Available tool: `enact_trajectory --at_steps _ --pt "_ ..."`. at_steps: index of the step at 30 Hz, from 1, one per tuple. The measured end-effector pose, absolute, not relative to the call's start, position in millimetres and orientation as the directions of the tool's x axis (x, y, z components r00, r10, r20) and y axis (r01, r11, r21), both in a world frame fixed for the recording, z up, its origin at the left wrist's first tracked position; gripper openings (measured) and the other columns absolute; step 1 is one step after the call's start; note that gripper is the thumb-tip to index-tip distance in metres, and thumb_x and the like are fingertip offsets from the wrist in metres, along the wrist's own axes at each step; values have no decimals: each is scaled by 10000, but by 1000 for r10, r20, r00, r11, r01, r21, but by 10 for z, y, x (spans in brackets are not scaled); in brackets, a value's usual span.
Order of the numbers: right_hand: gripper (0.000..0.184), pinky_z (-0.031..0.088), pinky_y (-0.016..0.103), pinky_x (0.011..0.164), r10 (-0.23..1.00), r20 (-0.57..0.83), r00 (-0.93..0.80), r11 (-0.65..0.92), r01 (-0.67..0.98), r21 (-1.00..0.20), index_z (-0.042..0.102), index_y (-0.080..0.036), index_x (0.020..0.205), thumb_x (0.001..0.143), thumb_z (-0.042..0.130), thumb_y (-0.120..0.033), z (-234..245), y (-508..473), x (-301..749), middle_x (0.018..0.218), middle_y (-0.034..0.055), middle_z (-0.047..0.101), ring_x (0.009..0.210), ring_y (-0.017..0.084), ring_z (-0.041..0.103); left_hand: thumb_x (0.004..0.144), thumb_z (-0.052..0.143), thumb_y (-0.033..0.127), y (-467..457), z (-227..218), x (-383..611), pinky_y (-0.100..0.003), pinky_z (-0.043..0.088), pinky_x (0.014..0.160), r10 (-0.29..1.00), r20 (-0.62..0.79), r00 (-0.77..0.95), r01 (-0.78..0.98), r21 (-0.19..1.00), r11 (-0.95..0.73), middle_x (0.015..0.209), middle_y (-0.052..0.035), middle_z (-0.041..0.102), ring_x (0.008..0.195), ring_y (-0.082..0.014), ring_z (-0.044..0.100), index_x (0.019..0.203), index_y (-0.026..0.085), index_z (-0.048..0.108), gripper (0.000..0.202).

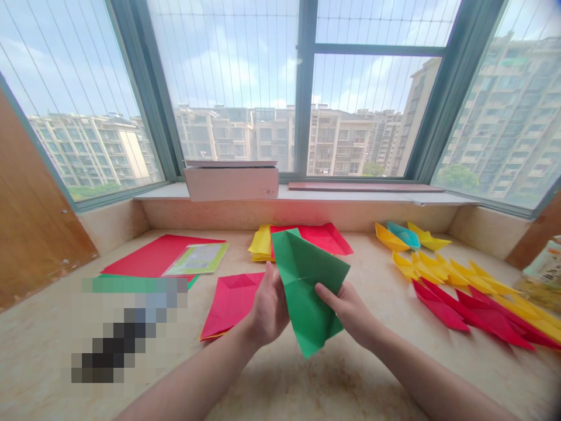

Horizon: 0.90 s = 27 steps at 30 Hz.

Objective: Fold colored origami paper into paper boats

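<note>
A partly folded green paper sheet (307, 286) is held up above the beige stone sill between both hands. My left hand (267, 307) grips its left edge, fingers curled behind the sheet. My right hand (346, 307) pinches its right side with thumb and fingers. Creases run across the sheet and its lower tip points down toward me.
A folded red sheet (230, 301) lies left of the hands, flat red paper (153, 257) and a pale green leaflet (199, 259) further left. Red and yellow sheets (315, 237) lie behind. Folded yellow, teal and red paper boats (460, 286) line the right. A white box (232, 181) sits by the window.
</note>
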State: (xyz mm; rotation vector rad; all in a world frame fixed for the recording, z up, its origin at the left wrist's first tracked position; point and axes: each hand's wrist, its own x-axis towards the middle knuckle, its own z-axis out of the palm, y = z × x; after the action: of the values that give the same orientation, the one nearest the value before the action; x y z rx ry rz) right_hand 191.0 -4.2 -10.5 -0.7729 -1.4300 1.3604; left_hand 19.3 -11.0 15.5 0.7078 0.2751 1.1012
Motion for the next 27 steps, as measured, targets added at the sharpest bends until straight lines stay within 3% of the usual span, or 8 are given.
enact_trajectory --at_steps 5,7,12,17,22,27 --pt "417 503 467 954 898 159 -410 62 -238 -969 639 -200 1178 876 652 -487 -104 -62 1923 1142 93 717 1055 291 664 880 532 621 -134 73 220 -456 434 1060 848 103 520 -593 758 272 1161 -124 727 1239 -348 574 1238 158 659 598" --pt "445 493 479 968 903 172 -393 112 -171 -979 638 -200 1183 861 658 -507 -132 -59 1916 1166 100 709 1103 309 640 849 552 655 -144 6 227 -442 462 1032 858 92 506 -551 800 239 1157 -129 727 1217 -348 590 1226 162 668 632" --pt "452 418 468 1070 882 344 -322 363 -1 -932 598 -257 1298 888 628 -445 -203 -44 1871 1333 63 625 1225 319 564 846 637 557 -96 -93 217 -412 500 976 939 125 320 -514 856 61 1223 -103 698 1130 -304 641 1245 214 645 527" --pt "471 392 464 1101 864 356 -357 370 -29 -928 564 -290 1345 888 624 -383 -225 -40 1821 1347 28 617 1259 309 546 823 655 575 -35 -97 238 -399 524 904 952 105 287 -455 890 39 1081 -132 741 1011 -295 676 1106 143 695 518" --pt "484 391 470 1101 857 364 -365 379 -32 -925 557 -283 1338 872 658 -364 -231 -51 1797 1354 41 607 1263 308 538 826 651 575 -34 -70 261 -393 525 904 966 70 250 -474 878 59 1043 -121 752 981 -291 688 1084 133 711 515" --pt "515 500 459 966 852 258 -456 233 -112 -966 587 -226 1258 796 760 -372 -204 -92 1791 1206 83 682 1123 296 623 860 599 587 -23 -43 266 -457 485 1001 943 41 329 -575 801 166 1176 -160 710 1138 -341 635 1172 120 672 567"
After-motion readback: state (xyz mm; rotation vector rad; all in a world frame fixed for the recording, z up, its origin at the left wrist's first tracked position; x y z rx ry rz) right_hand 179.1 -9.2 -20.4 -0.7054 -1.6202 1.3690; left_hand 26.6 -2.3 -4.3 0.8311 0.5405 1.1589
